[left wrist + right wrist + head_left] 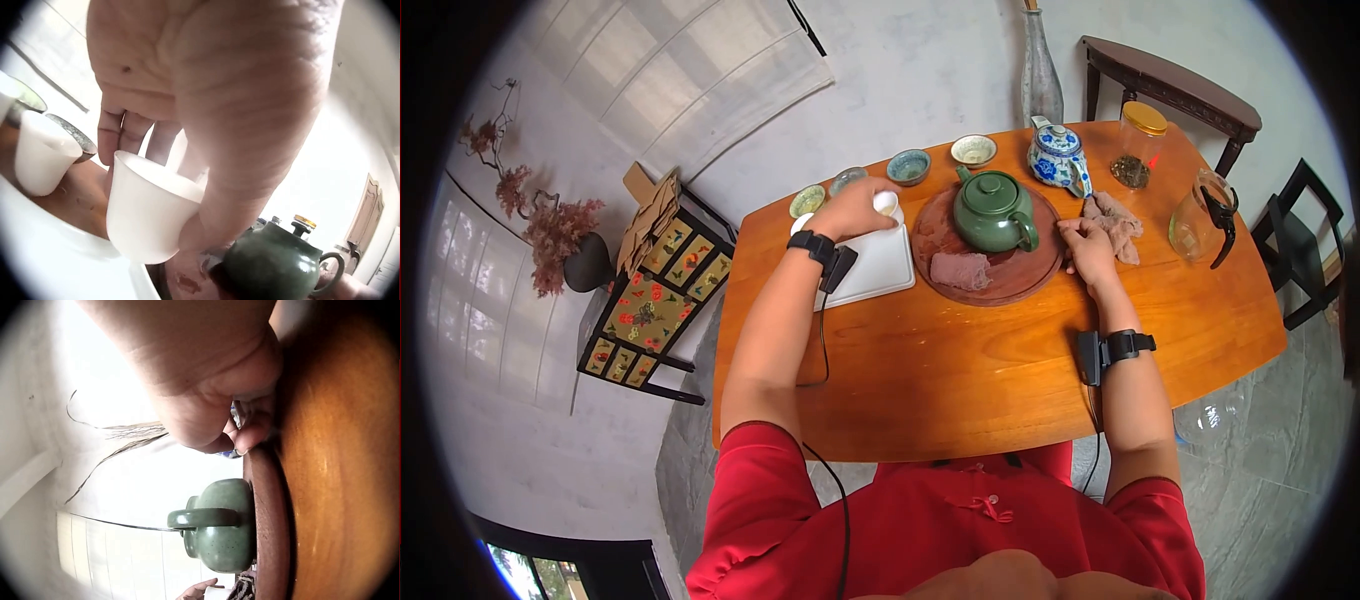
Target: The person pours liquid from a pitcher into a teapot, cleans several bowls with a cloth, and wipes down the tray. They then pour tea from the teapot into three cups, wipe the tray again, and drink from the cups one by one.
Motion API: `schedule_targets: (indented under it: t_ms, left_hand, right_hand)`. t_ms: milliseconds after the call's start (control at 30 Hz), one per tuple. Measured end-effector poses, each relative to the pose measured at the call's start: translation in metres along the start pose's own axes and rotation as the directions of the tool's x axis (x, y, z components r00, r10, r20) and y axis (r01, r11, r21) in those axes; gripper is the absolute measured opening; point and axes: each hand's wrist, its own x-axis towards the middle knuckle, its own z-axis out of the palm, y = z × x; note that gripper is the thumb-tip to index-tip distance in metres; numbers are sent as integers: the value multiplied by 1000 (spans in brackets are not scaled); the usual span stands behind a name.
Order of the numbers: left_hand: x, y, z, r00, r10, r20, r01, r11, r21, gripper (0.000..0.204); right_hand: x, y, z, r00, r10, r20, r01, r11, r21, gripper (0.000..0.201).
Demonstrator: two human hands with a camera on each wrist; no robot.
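Observation:
A small white cup [150, 212] is pinched between the thumb and fingers of the left hand [855, 208], over the right part of the white tray [870, 268]. Another white cup [45, 153] stands farther left in the left wrist view. The right hand [1092, 255] rests at the right edge of the round brown board [1040, 268], its fingers loosely bent, with nothing visible in its grasp. On that board stand the green teapot [992, 215] and a folded pinkish cloth [960, 270]. A second crumpled cloth [1118, 225] lies beside the right hand.
Several bowls, among them a blue-green bowl [908, 167] and a pale bowl [973, 151], line the table's far edge. A blue-and-white teapot [1057, 158], a yellow-lidded jar [1138, 145] and a glass pitcher [1195, 220] stand at the right. Cables hang from both wrist cameras.

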Motion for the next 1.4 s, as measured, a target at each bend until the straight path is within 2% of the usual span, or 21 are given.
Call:
schedule_targets:
  t_ms: [33, 133, 267, 400, 533, 600, 667, 700, 767, 867, 900, 933, 1000, 1067, 1133, 1200, 1233, 1300, 1333, 1367, 1400]
  left_hand:
    - [7, -5, 1, 995, 58, -86, -51, 995, 84, 55]
    - [24, -6, 1, 993, 34, -113, -11, 979, 203, 55]
    - [40, -16, 15, 985, -33, -172, 61, 986, 156, 61]
    - [55, -37, 27, 982, 0, -190, 30, 987, 157, 60]
    - [59, -42, 35, 980, -13, -196, 26, 997, 67, 63]
    - [55, -38, 36, 977, -6, -211, 22, 997, 74, 64]
    - [48, -32, 35, 960, 100, -263, -50, 981, 188, 66]
    - [44, -28, 35, 960, 97, -263, -48, 981, 187, 66]
    - [32, -19, 33, 917, 149, -370, -83, 979, 189, 62]
    - [-3, -5, 23, 882, 208, -422, -132, 970, 203, 60]
    - [-18, -4, 23, 856, 262, -446, -188, 961, 203, 47]
    - [-35, -6, 23, 855, 261, -448, -187, 961, 202, 47]
    - [-72, -13, 23, 900, 169, -401, -228, 968, -104, 28]
    - [-110, -14, 20, 892, 108, -440, -126, 992, -13, 17]
    - [-132, -50, 30, 879, -172, -445, -3, 931, -366, 15]
    - [-145, -79, 37, 807, -250, -536, -23, 893, -450, 14]
    - [-147, -88, 41, 812, -242, -532, -36, 888, -459, 14]
    - [-153, -105, 47, 609, -349, -713, 6, 900, -436, 12]
    - [-154, -113, 50, 608, -349, -713, -6, 896, -443, 12]
    - [-155, -122, 52, 553, -274, -787, 38, 952, -305, 11]
    - [-155, -129, 55, 498, -190, -846, 95, 982, -164, 10]
  right_hand:
    - [0, 0, 0, 1000, 3, -2, -3, 1000, -1, 18]
    - [-1, -2, 2, 1000, 16, -10, -16, 1000, -6, 18]
    - [0, 0, 1, 1000, 0, -4, 0, 1000, 5, 18]
    - [-1, -2, 2, 1000, 0, -12, 0, 1000, -5, 17]
    - [-2, -3, 2, 1000, 6, -8, -6, 1000, -2, 17]
    - [-1, -2, 1, 1000, 6, -8, -6, 1000, -8, 17]
    - [-1, -2, 1, 1000, 5, -6, -5, 1000, -14, 18]
    - [-1, -2, 1, 1000, 6, -8, -6, 1000, -12, 18]
    - [-1, -2, 1, 1000, 4, -5, -4, 1000, -13, 18]
    - [0, 0, 0, 1000, 8, 5, -8, 1000, -18, 18]
    - [1, 0, 0, 1000, 6, 7, -6, 1000, -13, 18]
    - [1, 1, 0, 1000, 5, 7, -5, 1000, -8, 18]
    - [2, 2, -1, 1000, 5, 12, -4, 1000, -11, 18]
    - [2, 3, 0, 1000, 7, 16, -6, 1000, -19, 19]
    - [1, 3, -1, 1000, 0, 28, 1, 1000, -22, 19]
    - [1, 5, -1, 999, -45, 27, 46, 999, -18, 20]
    - [2, 6, -1, 998, -54, 29, 55, 998, -29, 19]
    - [-2, 5, -4, 997, -67, 27, 68, 996, -50, 18]
    - [-4, 2, -5, 990, -140, -14, 134, 967, -218, 18]
    - [-5, -2, -5, 975, -218, -41, 187, 905, -382, 19]
    - [1, 3, -10, 973, -227, -41, 193, 899, -394, 19]
